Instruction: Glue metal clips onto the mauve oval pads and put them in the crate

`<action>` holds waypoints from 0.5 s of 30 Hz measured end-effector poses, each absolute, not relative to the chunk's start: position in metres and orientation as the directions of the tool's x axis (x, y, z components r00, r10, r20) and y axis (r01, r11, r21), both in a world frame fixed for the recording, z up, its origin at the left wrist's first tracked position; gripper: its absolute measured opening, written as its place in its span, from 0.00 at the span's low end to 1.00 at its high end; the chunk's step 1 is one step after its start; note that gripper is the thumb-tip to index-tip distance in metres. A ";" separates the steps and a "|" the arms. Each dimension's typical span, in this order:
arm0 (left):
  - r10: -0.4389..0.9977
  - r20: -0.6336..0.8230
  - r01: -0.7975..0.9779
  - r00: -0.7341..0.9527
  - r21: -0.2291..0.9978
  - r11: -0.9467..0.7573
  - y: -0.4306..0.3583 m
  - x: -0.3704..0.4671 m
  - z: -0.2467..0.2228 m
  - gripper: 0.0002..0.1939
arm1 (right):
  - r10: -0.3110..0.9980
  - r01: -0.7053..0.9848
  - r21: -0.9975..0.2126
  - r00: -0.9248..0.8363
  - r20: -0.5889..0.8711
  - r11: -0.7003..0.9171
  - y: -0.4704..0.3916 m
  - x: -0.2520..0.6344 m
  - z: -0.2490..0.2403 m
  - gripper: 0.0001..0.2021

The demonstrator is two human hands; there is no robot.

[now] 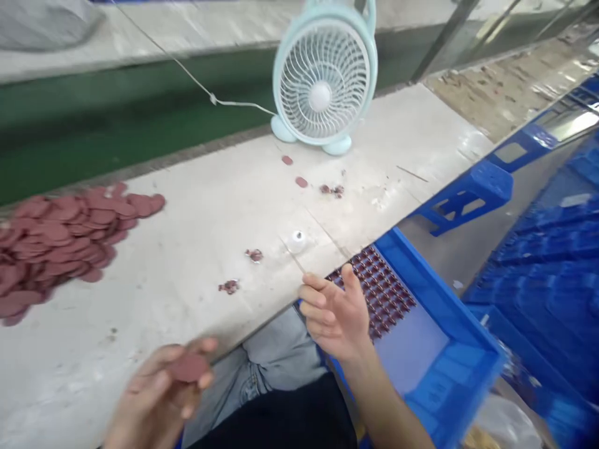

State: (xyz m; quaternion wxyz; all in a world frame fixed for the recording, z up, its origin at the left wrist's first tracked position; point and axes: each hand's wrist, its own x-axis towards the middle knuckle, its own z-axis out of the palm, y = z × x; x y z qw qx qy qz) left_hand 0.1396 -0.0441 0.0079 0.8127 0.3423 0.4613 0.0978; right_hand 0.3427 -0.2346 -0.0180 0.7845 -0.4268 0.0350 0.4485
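Observation:
My left hand (161,390), at the lower left over the table edge, holds a flat reddish-brown oval piece (189,367) between its fingers. My right hand (334,312) is raised near the front edge, beside the blue crate, with a thin stick (294,256) held at its fingertips; the thumb stands apart. Past the stick's far end sits a small white round container (297,238) with a dark spot on top. Two little dark red clusters (254,255) (229,286) lie left of it. A large heap of oval pieces (70,231) covers the left of the table.
A light blue fan (322,81) stands at the back of the white table (196,206), with its cord running left. Nearer are two loose ovals (301,182) and another cluster (332,190). Right of my lap, a blue crate (449,312) holds rows of small dark red pieces. Blue stools (472,193) stand beyond.

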 end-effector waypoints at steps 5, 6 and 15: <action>0.370 -0.684 0.108 0.628 0.548 0.829 -0.066 0.142 0.001 0.12 | 0.766 -0.842 -0.187 0.538 -0.351 0.506 -0.167 0.377 -0.016 0.34; 0.361 -0.673 0.092 0.645 0.537 0.839 -0.069 0.141 0.000 0.12 | 0.757 -0.834 -0.178 0.550 -0.353 0.522 -0.161 0.381 -0.015 0.32; 0.271 -0.554 -0.009 0.787 0.428 0.904 -0.078 0.158 -0.015 0.12 | 0.581 -0.469 -0.831 0.780 -0.231 0.298 -0.195 0.295 0.004 0.18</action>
